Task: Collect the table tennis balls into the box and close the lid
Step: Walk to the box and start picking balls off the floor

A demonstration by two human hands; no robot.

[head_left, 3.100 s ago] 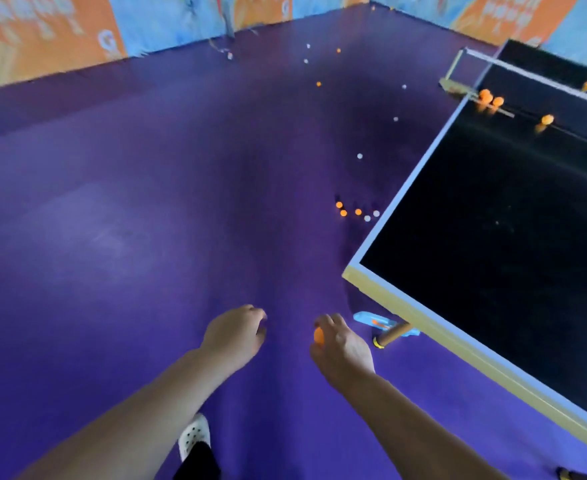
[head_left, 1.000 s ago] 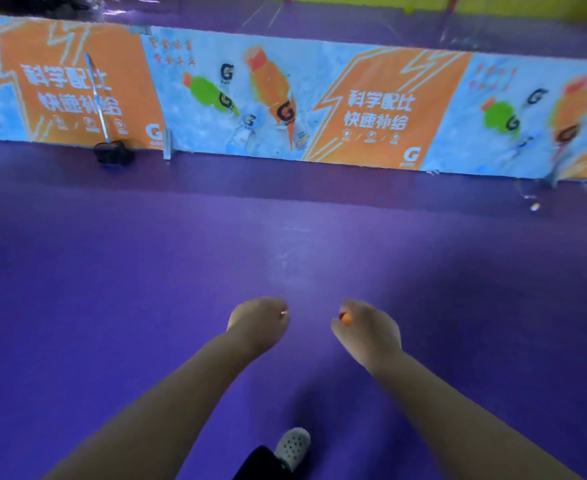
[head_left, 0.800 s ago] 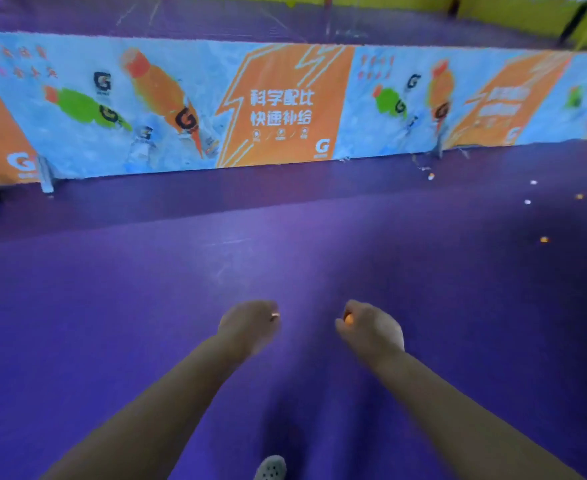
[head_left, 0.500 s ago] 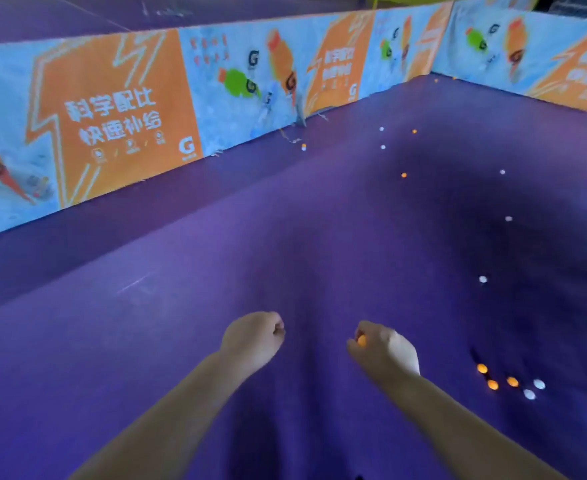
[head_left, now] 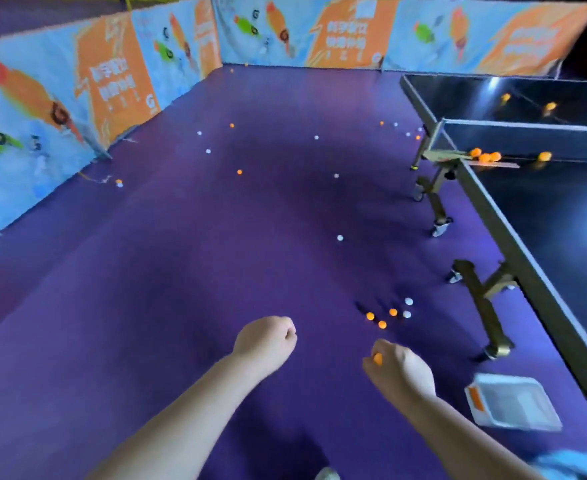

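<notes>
Swinging right, the view now shows the box (head_left: 515,405) — right hand (head_left: 401,372) gripping an orange ball (head_left: 377,358), left hand (head_left: 266,341) fisted, contents hidden.

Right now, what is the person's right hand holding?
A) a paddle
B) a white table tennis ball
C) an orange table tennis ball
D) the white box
C: an orange table tennis ball shows between the curled fingers of the right hand.
</notes>
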